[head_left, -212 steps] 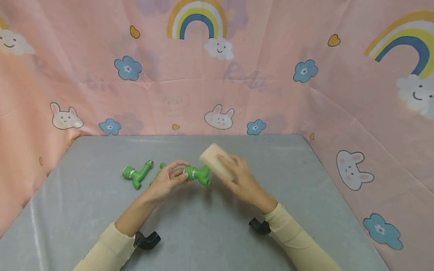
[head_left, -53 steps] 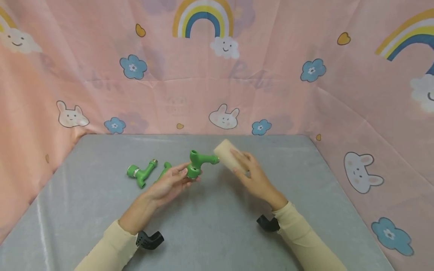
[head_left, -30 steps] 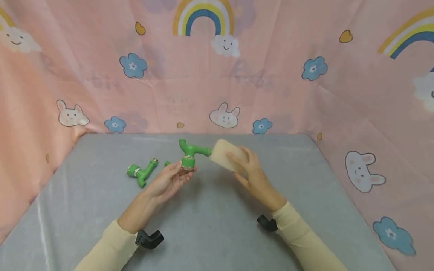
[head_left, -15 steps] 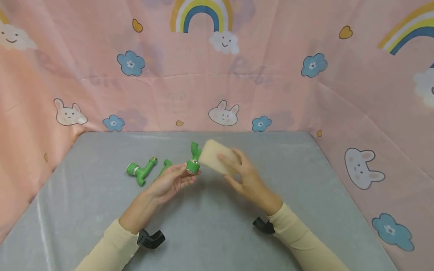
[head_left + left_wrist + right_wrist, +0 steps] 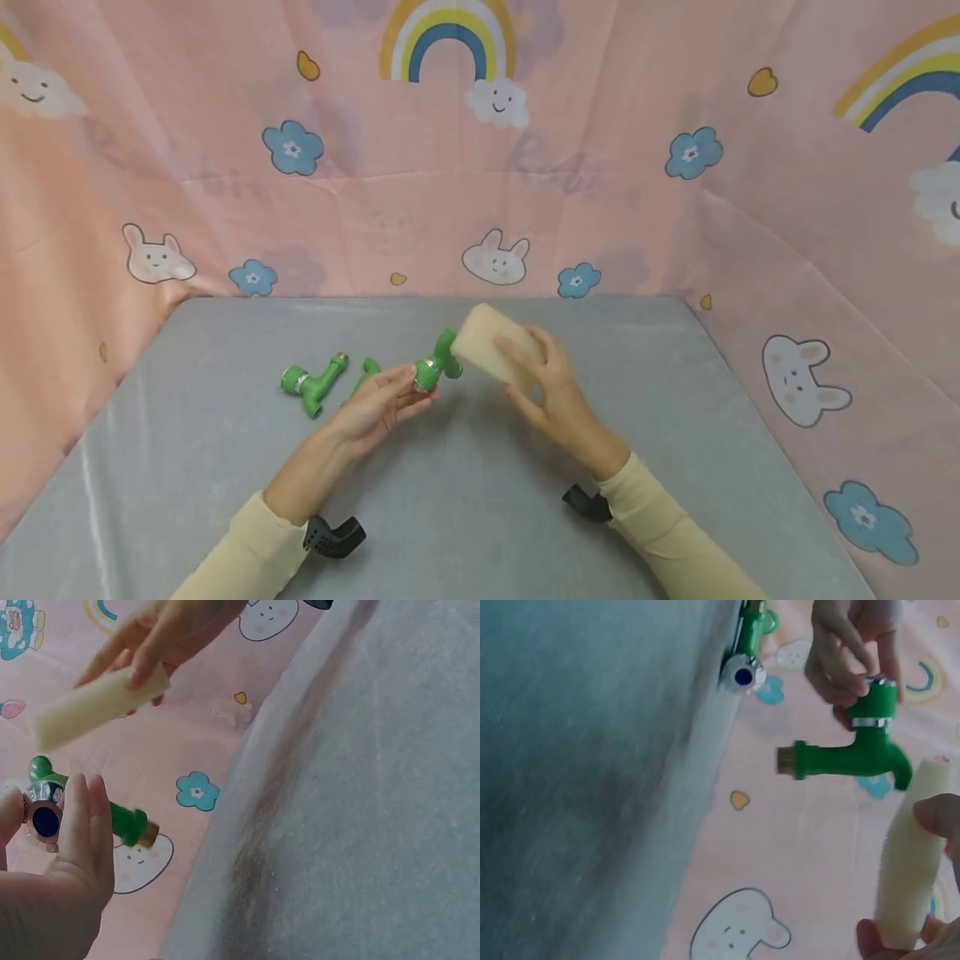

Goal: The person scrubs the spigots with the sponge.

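My left hand (image 5: 375, 404) pinches a green tap (image 5: 859, 754) by its round knob end, with thumb and fingertips. The tap is held up over the table; its brass-threaded inlet and curved spout show in the right wrist view. A cream sponge (image 5: 491, 346) is gripped between the thumb and fingers of my right hand (image 5: 558, 396). In the head view the sponge overlaps the tap's right side, and in the right wrist view its end is close by the spout.
Another green tap (image 5: 313, 383) lies on the grey table (image 5: 480, 500) to the left. A further green tap (image 5: 369, 368) is mostly hidden behind my left hand. A pink patterned cloth (image 5: 420, 192) hangs behind and at both sides.
The tap in my left hand has been turned several ways and now tilts with its knob end toward the lower left. The sponge has shifted about close to it, still in my right hand.
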`<act>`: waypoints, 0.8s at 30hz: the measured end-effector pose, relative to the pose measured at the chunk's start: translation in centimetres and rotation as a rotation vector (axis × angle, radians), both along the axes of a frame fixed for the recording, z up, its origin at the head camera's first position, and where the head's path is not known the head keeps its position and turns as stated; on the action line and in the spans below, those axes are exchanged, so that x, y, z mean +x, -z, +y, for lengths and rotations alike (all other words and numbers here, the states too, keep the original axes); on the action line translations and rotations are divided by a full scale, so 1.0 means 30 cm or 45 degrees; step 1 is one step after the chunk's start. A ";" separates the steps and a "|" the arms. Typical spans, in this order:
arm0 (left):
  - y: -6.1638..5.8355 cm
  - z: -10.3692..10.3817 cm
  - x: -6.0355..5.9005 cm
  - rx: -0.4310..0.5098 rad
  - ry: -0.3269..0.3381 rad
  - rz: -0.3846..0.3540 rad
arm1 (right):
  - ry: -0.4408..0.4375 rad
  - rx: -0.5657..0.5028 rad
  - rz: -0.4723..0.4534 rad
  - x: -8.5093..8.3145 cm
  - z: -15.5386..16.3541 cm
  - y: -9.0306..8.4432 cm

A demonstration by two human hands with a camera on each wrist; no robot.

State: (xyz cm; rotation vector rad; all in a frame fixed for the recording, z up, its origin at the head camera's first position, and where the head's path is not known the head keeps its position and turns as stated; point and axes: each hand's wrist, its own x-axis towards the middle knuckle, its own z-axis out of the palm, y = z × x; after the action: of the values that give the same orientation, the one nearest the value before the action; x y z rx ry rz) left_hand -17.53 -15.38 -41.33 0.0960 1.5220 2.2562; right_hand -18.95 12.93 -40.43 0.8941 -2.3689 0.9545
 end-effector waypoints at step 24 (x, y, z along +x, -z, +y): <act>-0.020 0.013 0.012 -0.587 -0.361 0.288 | 0.052 0.292 0.100 0.025 -0.012 -0.005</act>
State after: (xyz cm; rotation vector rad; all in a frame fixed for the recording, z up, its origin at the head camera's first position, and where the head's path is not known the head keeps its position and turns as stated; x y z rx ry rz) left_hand -17.16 -14.99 -40.72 -0.0009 2.2641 2.0833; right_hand -18.20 12.58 -40.28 0.9441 -2.4528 0.6284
